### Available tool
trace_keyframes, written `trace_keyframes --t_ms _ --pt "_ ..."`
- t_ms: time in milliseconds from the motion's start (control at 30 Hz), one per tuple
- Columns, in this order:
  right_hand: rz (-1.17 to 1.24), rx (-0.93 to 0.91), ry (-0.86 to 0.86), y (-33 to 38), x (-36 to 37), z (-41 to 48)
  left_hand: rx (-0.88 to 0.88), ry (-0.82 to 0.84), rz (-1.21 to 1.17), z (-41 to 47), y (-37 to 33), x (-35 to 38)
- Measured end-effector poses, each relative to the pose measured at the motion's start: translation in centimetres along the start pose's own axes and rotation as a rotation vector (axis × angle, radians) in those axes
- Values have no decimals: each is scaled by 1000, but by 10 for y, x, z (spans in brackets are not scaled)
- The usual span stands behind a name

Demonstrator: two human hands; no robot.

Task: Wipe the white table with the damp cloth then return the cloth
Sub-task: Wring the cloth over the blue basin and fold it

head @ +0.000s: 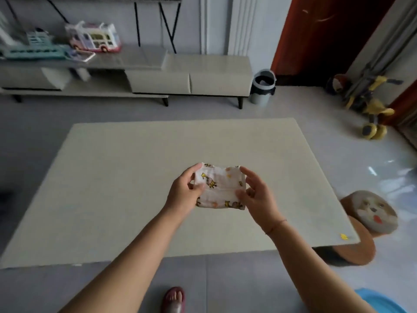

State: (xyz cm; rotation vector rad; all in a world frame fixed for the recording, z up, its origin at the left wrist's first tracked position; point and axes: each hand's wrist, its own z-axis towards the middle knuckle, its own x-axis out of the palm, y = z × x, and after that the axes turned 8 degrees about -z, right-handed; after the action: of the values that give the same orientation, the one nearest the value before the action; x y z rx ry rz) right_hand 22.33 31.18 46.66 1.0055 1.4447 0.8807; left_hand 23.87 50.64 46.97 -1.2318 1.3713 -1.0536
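A folded white cloth (pixel 220 186) with yellow animal prints is held above the middle of the white table (pixel 112 177). My left hand (pixel 185 193) grips its left edge, thumb on top. My right hand (pixel 257 193) pinches its right edge between thumb and fingers. The cloth looks folded into a small rectangle, and I cannot tell whether it touches the tabletop.
A round stool (pixel 370 213) with a dog face stands by the table's right corner. A low TV cabinet (pixel 189 73) with toys, a bin (pixel 262 86) and a yellow tricycle (pixel 370 105) stand beyond. My sandalled foot (pixel 173 299) is near the table's front edge.
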Motion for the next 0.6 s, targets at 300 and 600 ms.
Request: trace_keyframes --t_ms 300,600 --pt "-203 -118 257 76 209 -5 -95 -244 12 -51 57 -220" --pt "-278 -41 335 107 418 -23 -194 -208 148 -76 122 -418"
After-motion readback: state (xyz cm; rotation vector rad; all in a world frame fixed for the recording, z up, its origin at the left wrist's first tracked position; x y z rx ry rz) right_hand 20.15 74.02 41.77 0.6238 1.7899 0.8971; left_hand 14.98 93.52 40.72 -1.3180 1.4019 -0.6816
